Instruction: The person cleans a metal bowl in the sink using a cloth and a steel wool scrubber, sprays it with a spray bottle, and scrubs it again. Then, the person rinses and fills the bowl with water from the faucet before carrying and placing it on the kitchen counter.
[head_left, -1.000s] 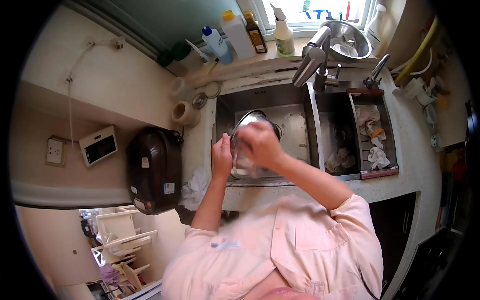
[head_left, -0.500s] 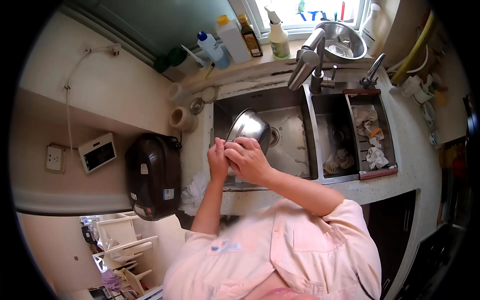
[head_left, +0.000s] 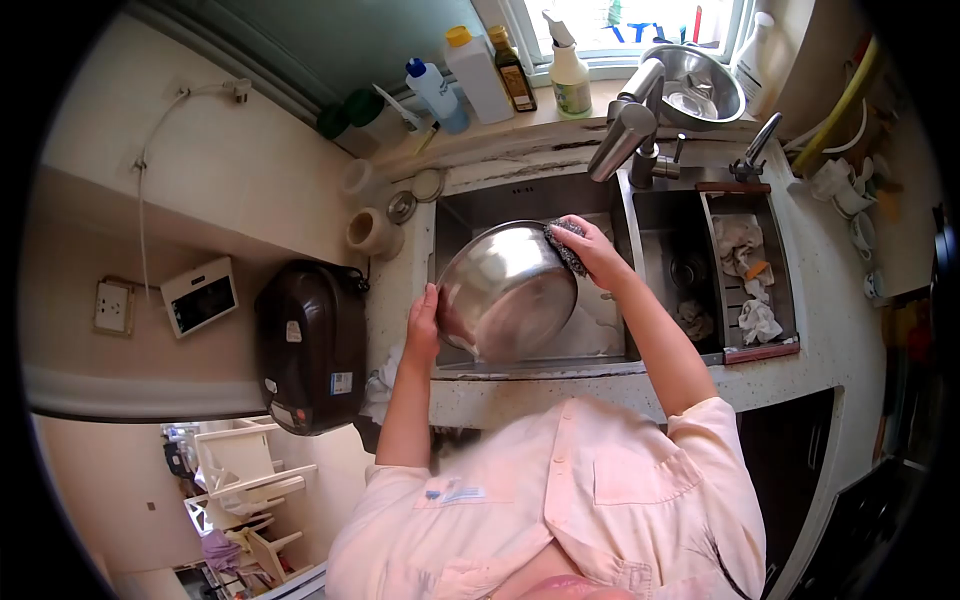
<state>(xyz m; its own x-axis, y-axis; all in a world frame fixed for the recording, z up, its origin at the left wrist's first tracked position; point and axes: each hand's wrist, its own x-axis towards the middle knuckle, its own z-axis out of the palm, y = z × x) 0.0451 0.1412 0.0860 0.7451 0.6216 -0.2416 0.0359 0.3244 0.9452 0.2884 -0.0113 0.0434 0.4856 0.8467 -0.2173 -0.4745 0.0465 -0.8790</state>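
A shiny steel bowl (head_left: pixel 510 290) is tilted over the large sink basin (head_left: pixel 605 330), its rounded outside showing. My left hand (head_left: pixel 424 318) grips the bowl's left edge, with the fingers partly hidden behind it. At the bowl's upper right rim, my right hand (head_left: pixel 592 252) is closed on a dark grey steel wool scrubber (head_left: pixel 567 247), which touches the metal. The faucet (head_left: pixel 628 130) stands behind the basin, to the right of the bowl.
Right of the basin are a narrow basin (head_left: pixel 665 225) and a tray of crumpled scraps (head_left: pixel 740 240). Bottles (head_left: pixel 478 75) and a metal bowl (head_left: pixel 697 85) line the sill. A dark brown appliance (head_left: pixel 312 345) and a white cloth (head_left: pixel 378 390) are at the left.
My right hand has moved up and right, away from my left hand, to the bowl's far rim. The bowl has turned and shows more of its outside; the scrubber has come into clear view.
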